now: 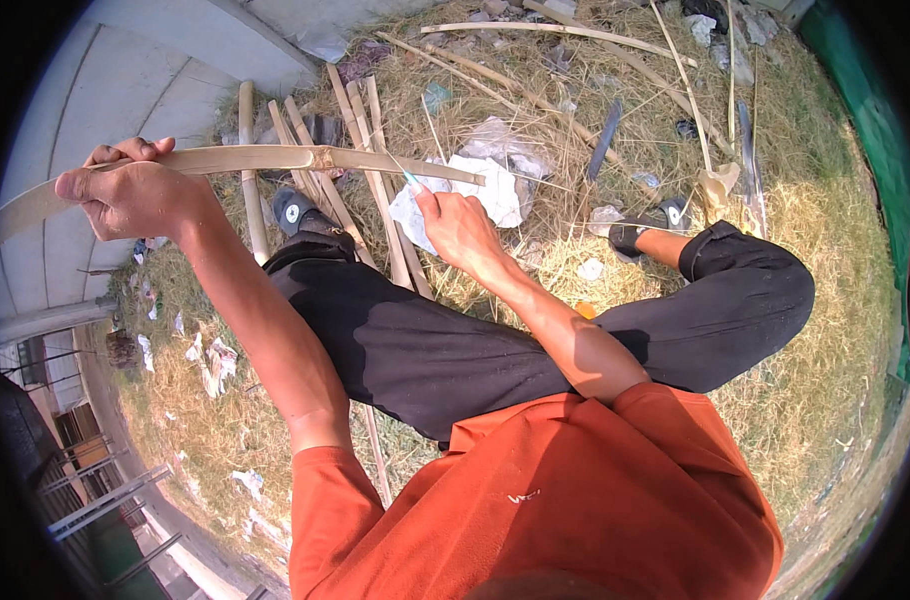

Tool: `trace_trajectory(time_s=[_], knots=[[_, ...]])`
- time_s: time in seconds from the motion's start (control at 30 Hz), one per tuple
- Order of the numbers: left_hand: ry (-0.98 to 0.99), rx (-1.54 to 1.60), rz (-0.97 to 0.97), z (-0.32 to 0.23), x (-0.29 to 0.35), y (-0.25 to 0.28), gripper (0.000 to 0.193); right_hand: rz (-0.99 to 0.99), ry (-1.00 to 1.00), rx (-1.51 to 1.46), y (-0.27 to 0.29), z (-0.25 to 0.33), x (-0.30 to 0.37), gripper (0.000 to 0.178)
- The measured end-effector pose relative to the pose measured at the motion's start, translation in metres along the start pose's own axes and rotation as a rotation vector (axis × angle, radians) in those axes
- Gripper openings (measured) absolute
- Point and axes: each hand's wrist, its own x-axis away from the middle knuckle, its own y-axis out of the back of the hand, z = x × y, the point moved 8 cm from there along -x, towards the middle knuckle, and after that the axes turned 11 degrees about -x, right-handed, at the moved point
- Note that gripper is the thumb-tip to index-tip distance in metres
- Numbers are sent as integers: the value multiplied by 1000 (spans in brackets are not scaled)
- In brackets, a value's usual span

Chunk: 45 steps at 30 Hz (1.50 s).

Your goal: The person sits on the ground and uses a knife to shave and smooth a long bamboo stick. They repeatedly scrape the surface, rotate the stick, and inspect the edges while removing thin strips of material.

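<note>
A long split bamboo strip [245, 159] with a node in its middle stretches across in front of me, from the far left toward the centre. My left hand [140, 190] is closed around it, thumb on the near side and fingers over the far edge. My right hand [460, 228] is closed around a small knife with a pale teal handle [411, 178]. Its thin blade meets the strip just right of the node. Most of the handle is hidden inside my fist.
Several bamboo pieces [251, 215] lie on the dry grass beside my left foot. White crumpled plastic [500, 165] sits between my feet, near a dark blue flat strip [605, 140]. A grey wall [125, 90] stands at left, a green sheet [860, 130] at right.
</note>
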Motion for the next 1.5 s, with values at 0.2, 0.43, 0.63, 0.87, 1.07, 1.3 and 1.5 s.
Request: trace_trajectory(time_s=[0.2, 0.43, 0.63, 0.87, 1.07, 1.3, 1.5], knots=[[-25, 7, 22, -7, 5, -3, 55, -175, -11, 103, 13, -16, -4, 60], [18, -1, -29, -13, 13, 1, 44, -157, -8, 38, 8, -24, -6, 57], [-31, 20, 25, -10, 9, 2, 54, -175, -7, 116, 12, -30, -15, 58], [22, 52, 20, -1, 1, 16, 53, -213, -179, 273, 16, -75, -16, 60], [53, 54, 49, -5, 11, 20, 59, -242, -473, 449, 75, -217, 17, 62], [54, 73, 60, 3, 7, 16, 61, -60, 60, 41, 20, -85, 16, 49], [-12, 76, 111, -2, 6, 13, 64, -28, -151, 107, 10, -108, -33, 61]])
